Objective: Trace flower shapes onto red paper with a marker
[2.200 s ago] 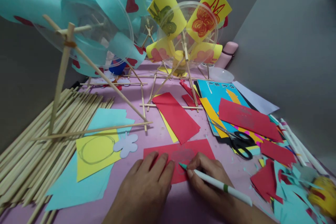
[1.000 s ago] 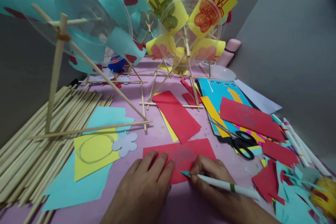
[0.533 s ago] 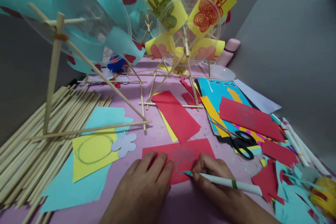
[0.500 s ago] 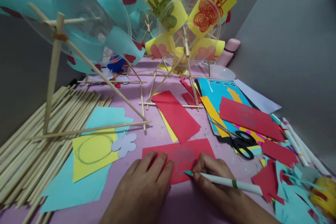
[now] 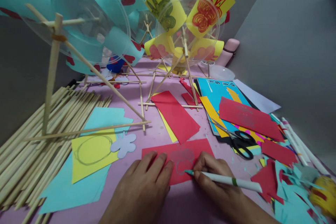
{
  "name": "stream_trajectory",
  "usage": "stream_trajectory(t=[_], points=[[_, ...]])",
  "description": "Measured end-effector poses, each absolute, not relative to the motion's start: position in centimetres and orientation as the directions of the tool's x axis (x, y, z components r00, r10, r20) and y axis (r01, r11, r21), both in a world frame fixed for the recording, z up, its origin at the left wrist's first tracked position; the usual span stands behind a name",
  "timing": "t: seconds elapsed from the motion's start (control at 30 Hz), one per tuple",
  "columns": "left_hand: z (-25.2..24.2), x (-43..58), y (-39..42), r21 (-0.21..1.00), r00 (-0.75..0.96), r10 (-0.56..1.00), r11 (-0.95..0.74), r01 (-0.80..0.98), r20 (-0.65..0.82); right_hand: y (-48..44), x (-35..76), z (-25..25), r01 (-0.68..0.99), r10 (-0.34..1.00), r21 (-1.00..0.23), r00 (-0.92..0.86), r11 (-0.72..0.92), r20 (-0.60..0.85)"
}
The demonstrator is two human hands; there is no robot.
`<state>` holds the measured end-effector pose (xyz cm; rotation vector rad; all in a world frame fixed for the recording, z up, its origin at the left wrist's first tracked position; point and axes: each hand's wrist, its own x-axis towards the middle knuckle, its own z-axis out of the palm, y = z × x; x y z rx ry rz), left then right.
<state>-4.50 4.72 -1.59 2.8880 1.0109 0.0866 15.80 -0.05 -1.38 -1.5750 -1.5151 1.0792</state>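
A red paper rectangle (image 5: 202, 146) lies on the pink table near the front edge, with a faint greenish drawing (image 5: 181, 159) in its middle. My left hand (image 5: 143, 189) lies flat on the paper's left part, fingers stretched out. My right hand (image 5: 214, 178) is closed round a white marker (image 5: 231, 181) with a teal tip, and the tip touches the paper just below the drawing.
Black-handled scissors (image 5: 237, 139) lie to the right on a stack of coloured papers (image 5: 223, 94). A pile of wooden sticks (image 5: 34, 140) fills the left. Two stick-and-plastic paper wheels, the blue (image 5: 78, 24) and the yellow (image 5: 183, 28), stand behind. Paper scraps (image 5: 286, 185) and markers (image 5: 296, 140) lie right.
The marker tip has moved from the drawing's left side down and round to its lower right edge, and more line shows there. My left hand has stayed flat on the paper.
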Motion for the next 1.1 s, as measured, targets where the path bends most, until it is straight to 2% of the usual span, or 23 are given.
stream_trajectory(t=[0.1, 0.27, 0.47, 1.1], points=[[-1.73, -4.58, 4.75, 0.092, 0.779, 0.627, -0.777, 0.622, 0.027, -0.13, 15.93, -1.82, 0.366, 0.996, -0.928, -0.025, -0.068, -0.083], [-2.06, -4.83, 4.67, 0.103, 0.783, 0.622, -0.78, 0.617, 0.02, -0.25, 16.07, -2.36, 0.291, 0.987, -0.955, 0.162, -0.062, -0.015], [-2.12, -4.55, 4.84, 0.095, 0.786, 0.617, -0.786, 0.611, 0.039, 0.06, 15.69, -1.67, 0.363, 0.998, -0.931, 0.067, -0.04, -0.017], [-1.93, -4.37, 4.81, 0.102, 0.784, 0.619, -0.784, 0.612, 0.048, 0.21, 15.31, -1.85, 0.427, 0.998, -0.904, 0.054, -0.009, 0.016]])
